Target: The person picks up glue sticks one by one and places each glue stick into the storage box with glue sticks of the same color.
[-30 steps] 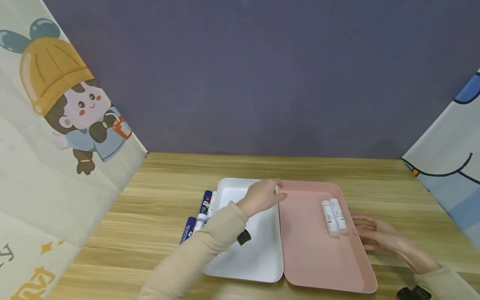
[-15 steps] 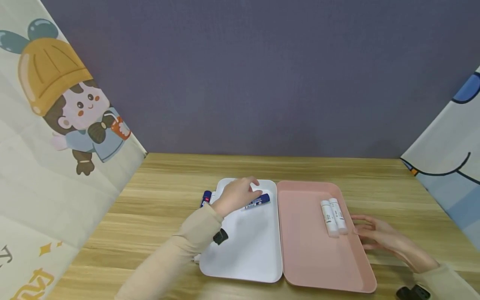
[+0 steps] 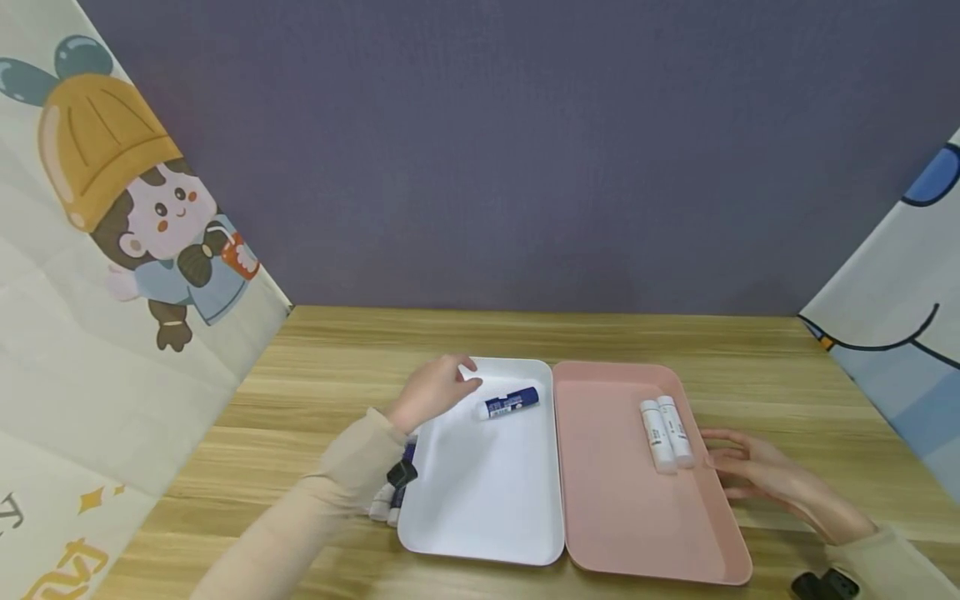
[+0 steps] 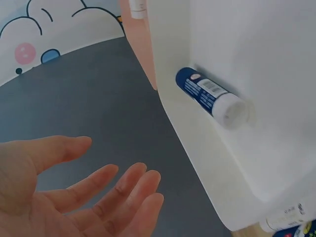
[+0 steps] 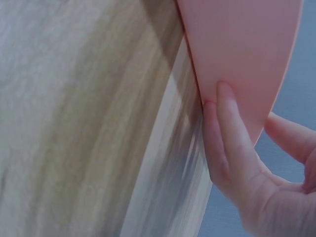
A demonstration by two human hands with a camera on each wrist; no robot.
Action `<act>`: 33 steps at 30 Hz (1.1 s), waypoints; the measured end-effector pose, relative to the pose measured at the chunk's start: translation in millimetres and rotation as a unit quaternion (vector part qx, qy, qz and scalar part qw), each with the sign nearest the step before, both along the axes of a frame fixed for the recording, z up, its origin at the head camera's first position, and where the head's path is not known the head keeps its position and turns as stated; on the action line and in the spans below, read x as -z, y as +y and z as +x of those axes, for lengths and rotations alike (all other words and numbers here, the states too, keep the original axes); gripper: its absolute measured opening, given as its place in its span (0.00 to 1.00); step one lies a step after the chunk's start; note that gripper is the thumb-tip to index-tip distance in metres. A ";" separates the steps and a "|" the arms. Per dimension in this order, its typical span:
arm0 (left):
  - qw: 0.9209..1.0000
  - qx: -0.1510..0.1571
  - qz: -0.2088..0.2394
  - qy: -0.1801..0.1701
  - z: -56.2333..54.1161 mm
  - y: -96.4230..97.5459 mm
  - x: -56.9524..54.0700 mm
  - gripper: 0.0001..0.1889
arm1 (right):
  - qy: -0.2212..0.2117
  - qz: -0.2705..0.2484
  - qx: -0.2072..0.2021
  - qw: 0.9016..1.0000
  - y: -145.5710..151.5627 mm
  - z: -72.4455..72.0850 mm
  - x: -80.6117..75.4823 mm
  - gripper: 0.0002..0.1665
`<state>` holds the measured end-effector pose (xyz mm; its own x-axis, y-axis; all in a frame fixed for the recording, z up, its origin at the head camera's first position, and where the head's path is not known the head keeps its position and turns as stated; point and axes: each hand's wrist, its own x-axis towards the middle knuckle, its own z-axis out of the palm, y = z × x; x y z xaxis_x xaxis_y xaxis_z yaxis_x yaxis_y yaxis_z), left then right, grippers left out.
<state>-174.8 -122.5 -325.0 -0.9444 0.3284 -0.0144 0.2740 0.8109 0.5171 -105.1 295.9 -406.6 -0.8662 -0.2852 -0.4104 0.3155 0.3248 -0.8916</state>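
A blue glue stick with a white end (image 3: 509,403) lies in the upper part of the white tray (image 3: 480,517). My left hand (image 3: 435,392) hovers over that tray's far left corner, fingers apart and holding nothing; the left wrist view shows its palm free of the glue stick (image 4: 210,96). Inside the pink tray (image 3: 615,533) two white tubes (image 3: 658,437) lie side by side near the right wall. My right hand (image 3: 757,471) touches that wall from outside. In the right wrist view its extended fingers (image 5: 232,118) rest along the wall, with the thumb at the rim.
Several more tubes (image 3: 380,502) lie on the wooden table (image 3: 300,400) along the white tray's left side, partly covered by my left forearm. The two trays stand edge to edge. A dark panel (image 3: 525,167) rises behind the table, with printed cloths at both sides.
My left hand has moved left across the white tray, away from the blue glue stick, which has come into sight lying there. My right hand has stayed at the pink tray.
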 end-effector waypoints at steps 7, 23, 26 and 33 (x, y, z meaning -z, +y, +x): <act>1.000 -0.021 0.006 -0.008 -1.2 -16.0 4.8 0.15 | 0.005 0.001 0.000 1.000 -1.1 1.2 -0.4 0.40; 0.999 -0.046 -0.008 -0.003 -8.5 -49.9 23.0 0.16 | 0.008 -0.010 -0.010 1.000 -1.2 2.2 -1.9 0.39; 0.999 -0.048 -0.019 0.009 -10.4 -54.2 27.2 0.17 | 0.005 -0.018 -0.007 1.000 -1.1 2.2 -1.6 0.39; 0.998 -0.055 -0.029 0.023 -14.3 -64.0 36.5 0.18 | 0.008 -0.026 -0.007 1.000 -0.7 1.6 0.2 0.36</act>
<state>-189.2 -186.5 -361.5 -0.9746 0.2234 0.0139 0.2048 0.8650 0.4581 -103.5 295.2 -406.8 -0.8686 -0.3170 -0.3809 0.2970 0.2823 -0.9122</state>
